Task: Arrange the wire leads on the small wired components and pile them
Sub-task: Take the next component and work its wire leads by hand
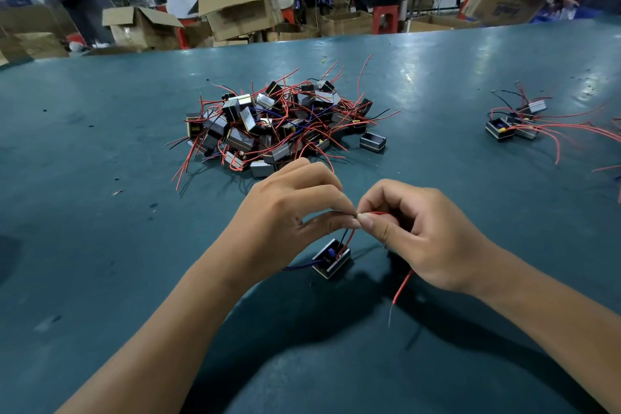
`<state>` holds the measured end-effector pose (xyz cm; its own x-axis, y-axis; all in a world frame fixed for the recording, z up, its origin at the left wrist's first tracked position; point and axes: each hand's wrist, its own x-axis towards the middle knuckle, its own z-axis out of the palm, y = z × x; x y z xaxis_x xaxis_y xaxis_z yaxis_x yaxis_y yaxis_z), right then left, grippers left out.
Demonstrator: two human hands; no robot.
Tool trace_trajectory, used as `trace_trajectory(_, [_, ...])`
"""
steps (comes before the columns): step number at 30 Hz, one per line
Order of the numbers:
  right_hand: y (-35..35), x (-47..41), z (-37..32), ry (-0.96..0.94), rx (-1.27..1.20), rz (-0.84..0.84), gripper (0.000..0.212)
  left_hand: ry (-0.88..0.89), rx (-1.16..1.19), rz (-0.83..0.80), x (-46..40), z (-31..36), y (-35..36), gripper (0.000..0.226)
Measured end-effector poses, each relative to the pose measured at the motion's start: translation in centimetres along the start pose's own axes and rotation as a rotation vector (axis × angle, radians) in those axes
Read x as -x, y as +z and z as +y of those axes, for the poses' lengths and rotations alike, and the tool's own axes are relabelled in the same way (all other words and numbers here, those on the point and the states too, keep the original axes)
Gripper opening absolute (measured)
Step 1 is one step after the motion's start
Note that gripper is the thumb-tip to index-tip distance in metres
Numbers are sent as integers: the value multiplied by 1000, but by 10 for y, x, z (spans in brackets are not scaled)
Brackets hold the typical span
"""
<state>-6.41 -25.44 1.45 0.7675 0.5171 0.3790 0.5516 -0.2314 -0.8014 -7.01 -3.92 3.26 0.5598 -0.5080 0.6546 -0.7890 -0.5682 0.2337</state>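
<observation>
Both hands pinch one red wire.
Left hand [289, 212] and right hand [420, 232] meet fingertip to fingertip; the little box [331, 260] sits just below them, red wire [401, 289] trailing toward the person.

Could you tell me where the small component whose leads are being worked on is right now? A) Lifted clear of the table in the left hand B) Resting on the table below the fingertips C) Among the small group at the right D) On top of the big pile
B: the component sits on the green table while the left hand and right hand pinch its red lead above it.
</observation>
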Motion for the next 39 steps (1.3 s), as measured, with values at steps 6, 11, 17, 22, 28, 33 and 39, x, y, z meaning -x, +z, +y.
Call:
trace_trajectory(6, [2, 0, -2, -67, 84, 58, 13, -110, 146, -33, 0, 1, 5, 18])
trace_trajectory(11, [1, 1, -3, -108, 157, 96, 8, -312, 391, -144, 2, 4, 6, 20])
trace_trajectory(17, [2, 0, -1, -84, 122, 101, 11, -446, 538, -170, 0, 7, 5, 26])
trace_trajectory(22, [2, 1, 0, -31, 73, 83, 11, -450, 509, -173, 1, 7, 4, 26])
trace_trajectory(28, [3, 1, -4, -54, 68, 66, 13, -489, 555, -168, -2, 11, 7, 29])
trace_trajectory(33, [3, 1, -2, -19, 43, 79, 10, -522, 560, -179, -3, 13, 11, 29])
trace_trajectory(39, [6, 0, -2, -2, 23, 70, 10, -508, 487, -186, -1, 11, 9, 28])
